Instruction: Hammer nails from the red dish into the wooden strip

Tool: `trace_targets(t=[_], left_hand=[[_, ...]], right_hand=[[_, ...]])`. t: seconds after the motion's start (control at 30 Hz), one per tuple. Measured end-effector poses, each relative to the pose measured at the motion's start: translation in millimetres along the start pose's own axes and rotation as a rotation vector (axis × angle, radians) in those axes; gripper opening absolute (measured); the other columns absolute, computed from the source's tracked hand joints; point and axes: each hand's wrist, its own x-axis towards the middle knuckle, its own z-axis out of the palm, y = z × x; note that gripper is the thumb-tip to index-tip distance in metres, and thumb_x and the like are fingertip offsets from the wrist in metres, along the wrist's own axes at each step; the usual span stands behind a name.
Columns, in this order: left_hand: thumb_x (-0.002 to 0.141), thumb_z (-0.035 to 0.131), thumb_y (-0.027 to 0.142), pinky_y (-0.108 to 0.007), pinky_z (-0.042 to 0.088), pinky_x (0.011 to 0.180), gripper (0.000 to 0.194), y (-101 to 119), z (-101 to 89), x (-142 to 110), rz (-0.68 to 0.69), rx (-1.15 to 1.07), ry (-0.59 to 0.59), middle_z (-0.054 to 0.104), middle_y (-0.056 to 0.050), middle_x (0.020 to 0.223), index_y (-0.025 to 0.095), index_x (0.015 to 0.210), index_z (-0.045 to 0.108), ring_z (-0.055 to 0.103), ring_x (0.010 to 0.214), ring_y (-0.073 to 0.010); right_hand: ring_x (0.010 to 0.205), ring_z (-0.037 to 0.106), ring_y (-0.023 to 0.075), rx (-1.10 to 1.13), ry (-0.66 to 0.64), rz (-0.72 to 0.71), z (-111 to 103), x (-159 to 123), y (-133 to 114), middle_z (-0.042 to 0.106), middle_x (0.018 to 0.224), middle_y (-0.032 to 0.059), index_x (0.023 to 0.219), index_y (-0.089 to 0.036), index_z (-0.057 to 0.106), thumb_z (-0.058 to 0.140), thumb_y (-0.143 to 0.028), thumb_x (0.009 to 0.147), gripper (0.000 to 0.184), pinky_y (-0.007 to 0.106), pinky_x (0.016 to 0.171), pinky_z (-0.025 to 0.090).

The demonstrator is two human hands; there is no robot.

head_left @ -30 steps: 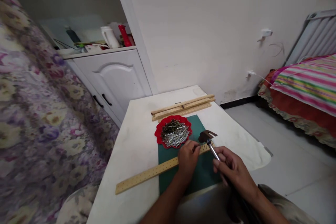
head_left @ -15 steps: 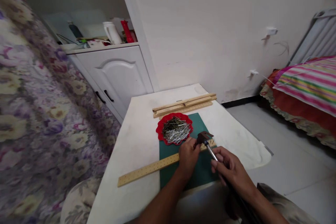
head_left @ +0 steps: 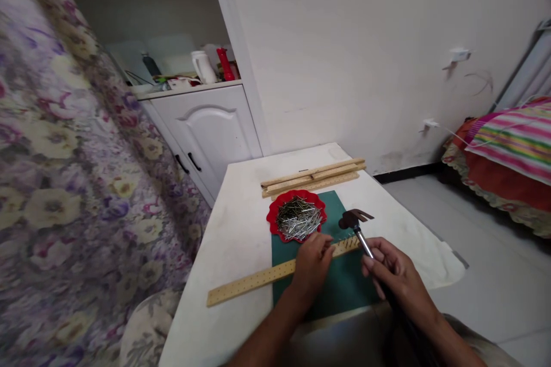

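Observation:
A claw hammer (head_left: 365, 242) with a dark head and bright metal neck is gripped in my right hand (head_left: 398, 275). Its head hangs above the right end of a pale wooden strip (head_left: 252, 282) pierced with rows of small holes. Several nails (head_left: 349, 241) stand up from that end. My left hand (head_left: 312, 264) rests across the strip, fingers curled together just left of the nails; what they pinch, if anything, is hidden. Beneath lies a green mat (head_left: 344, 287). Close behind my left hand sits a red scalloped dish (head_left: 272, 219) heaped with loose nails (head_left: 301, 221).
More wooden strips (head_left: 314, 176) lie stacked toward the back of the white table (head_left: 235, 229). Behind it are a wall and a white cabinet (head_left: 210, 126) with a jug (head_left: 204, 67) on top. A floral curtain (head_left: 86, 183) hangs left; a bed (head_left: 508, 155) stands right.
The hammer head has moved up and right, away from my left fingers, exposing the nails at the strip's end. My left hand stays on the strip. The whole view has shifted slightly.

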Motion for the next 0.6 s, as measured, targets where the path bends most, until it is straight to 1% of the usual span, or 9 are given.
trace_targets(t=[0.07, 0.17, 0.23, 0.33, 0.4, 0.5, 0.6], left_hand=[[0.083, 0.049, 0.019, -0.026, 0.042, 0.074, 0.014, -6.1, -19.1, 5.9, 0.007, 0.055, 0.044, 0.062, -0.003, 0.086, 0.019, 0.090, 0.061, 0.056, 0.081, -0.0149], [0.085, 0.045, 0.020, -0.028, 0.042, 0.077, 0.018, -19.9, -43.0, 23.4, -0.031, 0.224, 0.115, 0.061, -0.004, 0.091, 0.020, 0.090, 0.062, 0.055, 0.086, -0.0161], [0.083, 0.048, 0.019, -0.028, 0.041, 0.077, 0.016, -28.2, -50.5, 35.4, -0.073, 0.353, 0.073, 0.061, -0.005, 0.090, 0.020, 0.086, 0.063, 0.054, 0.087, -0.0171], [0.080, 0.054, 0.022, -0.027, 0.039, 0.073, 0.010, -34.2, -50.2, 46.7, -0.137, 0.491, -0.033, 0.060, -0.004, 0.088, 0.019, 0.080, 0.064, 0.054, 0.086, -0.0176], [0.079, 0.056, 0.025, -0.026, 0.039, 0.071, 0.009, -34.4, -47.0, 49.4, -0.175, 0.547, -0.073, 0.060, -0.004, 0.088, 0.020, 0.080, 0.063, 0.054, 0.085, -0.0175], [0.079, 0.055, 0.024, -0.024, 0.037, 0.068, 0.008, -32.6, -43.4, 49.9, -0.202, 0.596, -0.099, 0.060, -0.003, 0.088, 0.020, 0.078, 0.063, 0.056, 0.083, -0.0167], [0.079, 0.054, 0.023, -0.025, 0.036, 0.064, 0.008, -30.8, -42.3, 49.8, -0.196, 0.647, -0.098, 0.060, -0.003, 0.087, 0.020, 0.076, 0.061, 0.057, 0.080, -0.0167]], right_hand=[[0.037, 0.036, 0.0054, 0.004, 0.001, -0.007, -0.7, 2.1, 0.3, 0.052, 0.062, -0.0044, 0.102, -0.018, 0.048, 0.054, -0.040, 0.085, 0.028, 0.018, 0.035, 0.026], [0.036, 0.035, 0.0050, 0.008, 0.001, -0.003, -0.2, 4.2, 1.3, 0.052, 0.062, -0.0046, 0.100, -0.018, 0.048, 0.054, -0.040, 0.084, 0.028, 0.018, 0.035, 0.026], [0.035, 0.035, 0.0048, 0.012, -0.006, -0.001, 1.0, 5.0, 2.0, 0.052, 0.062, -0.0046, 0.097, -0.018, 0.048, 0.054, -0.040, 0.084, 0.026, 0.018, 0.034, 0.027], [0.036, 0.034, 0.0048, 0.014, -0.019, 0.009, 2.6, 5.9, 2.7, 0.052, 0.063, -0.0047, 0.094, -0.019, 0.048, 0.054, -0.040, 0.084, 0.024, 0.017, 0.034, 0.027], [0.037, 0.034, 0.0051, 0.018, -0.021, 0.013, 3.0, 6.1, 3.1, 0.051, 0.063, -0.0048, 0.094, -0.019, 0.048, 0.053, -0.040, 0.085, 0.024, 0.017, 0.034, 0.027], [0.038, 0.033, 0.0052, 0.019, -0.017, 0.006, 2.6, 5.7, 3.0, 0.051, 0.063, -0.0050, 0.094, -0.020, 0.048, 0.053, -0.039, 0.086, 0.022, 0.017, 0.034, 0.027], [0.039, 0.033, 0.0048, 0.013, -0.018, 0.001, 2.1, 5.1, 2.4, 0.050, 0.063, -0.0052, 0.093, -0.020, 0.048, 0.053, -0.038, 0.086, 0.020, 0.016, 0.035, 0.028]])
